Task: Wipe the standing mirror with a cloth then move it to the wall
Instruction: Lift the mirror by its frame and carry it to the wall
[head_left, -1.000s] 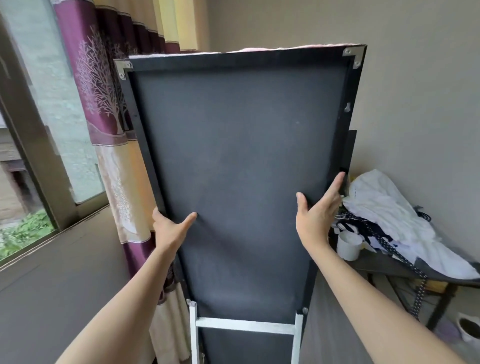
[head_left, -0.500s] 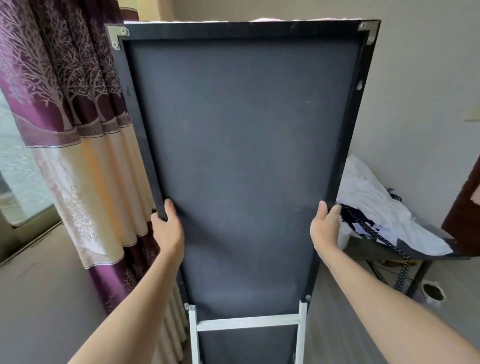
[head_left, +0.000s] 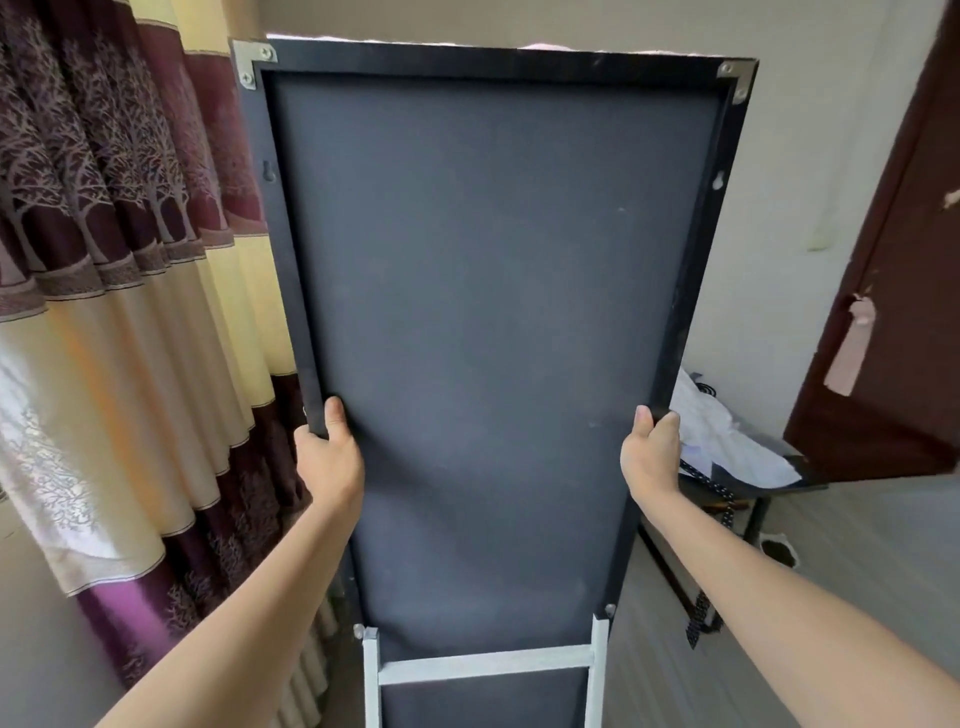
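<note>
The standing mirror (head_left: 488, 291) fills the middle of the view with its dark grey back panel toward me, black frame and metal corner brackets showing. A white metal stand (head_left: 483, 670) crosses its lower back. My left hand (head_left: 330, 457) grips the left frame edge, thumb on the panel. My right hand (head_left: 649, 452) grips the right frame edge at about the same height. A strip of pink cloth (head_left: 540, 47) peeks over the top edge. The glass side is hidden.
Purple and cream curtains (head_left: 119, 312) hang close on the left. A beige wall (head_left: 810, 156) stands behind the mirror. A small dark table (head_left: 753, 483) with white cloth and cords sits at the right, beside a dark brown door (head_left: 904, 291).
Both hands went from flat on the panel to gripping the frame edges. The view has swung right: the window is out of sight, the door has come in, and the mirror stands nearer the wall.
</note>
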